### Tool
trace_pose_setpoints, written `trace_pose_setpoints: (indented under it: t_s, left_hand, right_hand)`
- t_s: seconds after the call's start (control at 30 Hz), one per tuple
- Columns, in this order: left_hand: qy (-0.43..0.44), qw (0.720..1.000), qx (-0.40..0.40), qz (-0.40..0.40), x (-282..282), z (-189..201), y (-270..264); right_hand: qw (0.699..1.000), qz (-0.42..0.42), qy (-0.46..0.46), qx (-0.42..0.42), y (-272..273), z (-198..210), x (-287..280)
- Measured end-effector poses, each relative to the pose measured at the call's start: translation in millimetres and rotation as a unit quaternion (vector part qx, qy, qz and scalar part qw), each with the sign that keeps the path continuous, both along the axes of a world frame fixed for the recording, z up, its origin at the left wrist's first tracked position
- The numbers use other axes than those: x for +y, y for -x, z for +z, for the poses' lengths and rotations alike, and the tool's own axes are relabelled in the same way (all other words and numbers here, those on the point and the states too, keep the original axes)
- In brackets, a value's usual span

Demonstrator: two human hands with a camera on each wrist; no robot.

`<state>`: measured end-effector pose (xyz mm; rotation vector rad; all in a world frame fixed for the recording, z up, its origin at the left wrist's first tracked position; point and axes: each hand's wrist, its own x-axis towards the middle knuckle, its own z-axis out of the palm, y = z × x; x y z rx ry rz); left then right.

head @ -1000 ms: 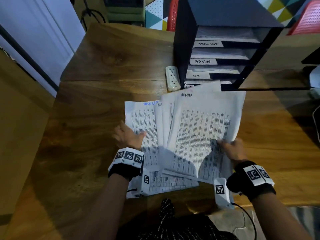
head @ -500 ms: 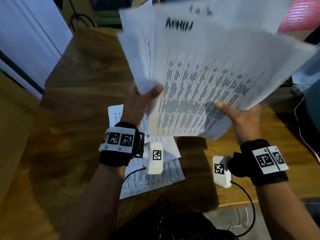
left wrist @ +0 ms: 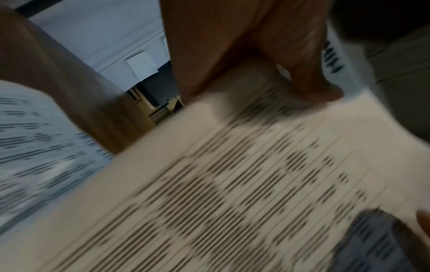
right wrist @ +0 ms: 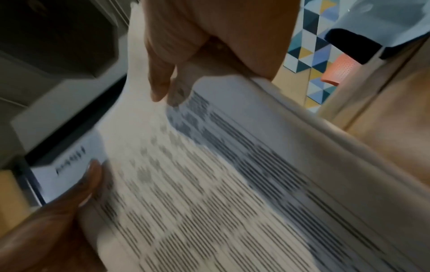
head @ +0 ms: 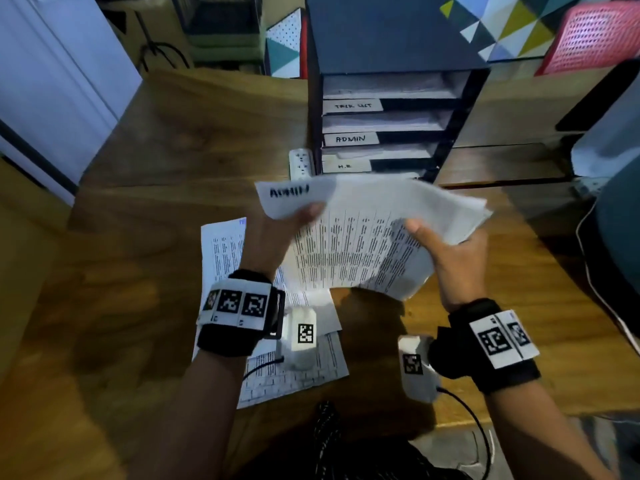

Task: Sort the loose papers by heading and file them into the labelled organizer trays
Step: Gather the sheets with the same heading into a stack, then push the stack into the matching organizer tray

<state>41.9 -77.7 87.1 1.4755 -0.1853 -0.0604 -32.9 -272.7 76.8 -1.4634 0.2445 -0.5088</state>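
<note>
1. Head view: paper stack (head: 363, 244), headed ADMIN, held above the table (head: 138, 202).
2. Left hand (head: 273, 237) and right hand (head: 450, 258) both pinch it.
3. Organizer (head: 391, 109) directly ahead; ADMIN tray (head: 388, 123) above the stack's far edge.

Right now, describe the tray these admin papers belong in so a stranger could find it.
Find the dark organizer at the back of the wooden desk. Its stacked trays carry white labels; the admin tray is second from the top, below the task list one and above H.R.
</note>
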Motion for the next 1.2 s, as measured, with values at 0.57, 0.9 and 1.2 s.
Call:
trace_pose_setpoints:
  t_s: [0.57,0.9,1.2]
  left_hand:
    - [-0.136,0.966,0.186,0.114,-66,-64,-28]
    - [-0.128,0.964,0.207,0.112,-118,-45,-97]
    - [-0.109,0.960,0.249,0.066,-134,-20,-147]
  right_hand:
    - [0.974,-0.020,0.099,0.204,-43,-50,-64]
    - [0.959,0.119,-0.036,0.254,-25,-50,-122]
    - [0.966,0.072,-0.129,0.214,-93,-25,-145]
